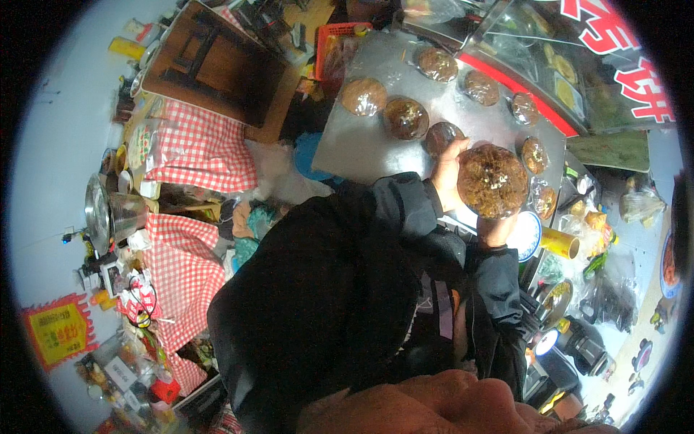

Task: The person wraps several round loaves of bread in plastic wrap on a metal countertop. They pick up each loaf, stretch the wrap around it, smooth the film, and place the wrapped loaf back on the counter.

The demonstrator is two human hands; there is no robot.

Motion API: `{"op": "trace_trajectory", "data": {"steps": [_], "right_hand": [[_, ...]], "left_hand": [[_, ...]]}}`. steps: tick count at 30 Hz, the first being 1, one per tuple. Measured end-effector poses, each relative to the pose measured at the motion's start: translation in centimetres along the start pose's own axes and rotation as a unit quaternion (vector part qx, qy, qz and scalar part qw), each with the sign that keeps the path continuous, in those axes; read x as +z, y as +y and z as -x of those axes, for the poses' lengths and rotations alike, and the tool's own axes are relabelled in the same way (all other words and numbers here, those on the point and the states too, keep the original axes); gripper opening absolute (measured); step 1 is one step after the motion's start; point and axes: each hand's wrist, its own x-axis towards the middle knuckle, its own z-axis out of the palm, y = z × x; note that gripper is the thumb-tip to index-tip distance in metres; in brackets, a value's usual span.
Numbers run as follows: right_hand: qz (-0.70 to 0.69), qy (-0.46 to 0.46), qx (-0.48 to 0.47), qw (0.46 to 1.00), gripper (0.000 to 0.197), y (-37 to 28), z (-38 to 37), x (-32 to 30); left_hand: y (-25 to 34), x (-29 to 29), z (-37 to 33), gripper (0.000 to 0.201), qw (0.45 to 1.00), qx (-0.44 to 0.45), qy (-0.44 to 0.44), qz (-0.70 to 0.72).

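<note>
A round brown flatbread (493,181) with pale crumbs or seeds on top is held up above the metal counter (347,148). My left hand (448,177) grips its left edge, thumb up along the rim. From below, my right hand (497,230) supports the near edge; its fingers are partly hidden under the bread. Several similar breads in clear plastic wrap lie on the counter, among them a wrapped bread (406,118) beyond my left hand and another wrapped bread (535,155) just right of the held one. Another wrapped bread (442,137) is partly covered by my left thumb.
Right of my right hand are a blue-rimmed white plate (528,237) and a yellow cylinder (560,244). A red-edged glass case (535,65) borders the counter's far side. At the far left stands a red basket (340,47). Red checked cloths (206,148) cover things at left.
</note>
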Motion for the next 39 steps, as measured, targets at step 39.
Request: {"op": "trace_trajectory", "data": {"steps": [39], "right_hand": [[0.124,-0.182,0.278,0.935,0.052,3.1,-0.9,3.2]], "left_hand": [[23.2,-25.6,11.0,0.053,0.922,0.251,0.256,-0.149]]}}
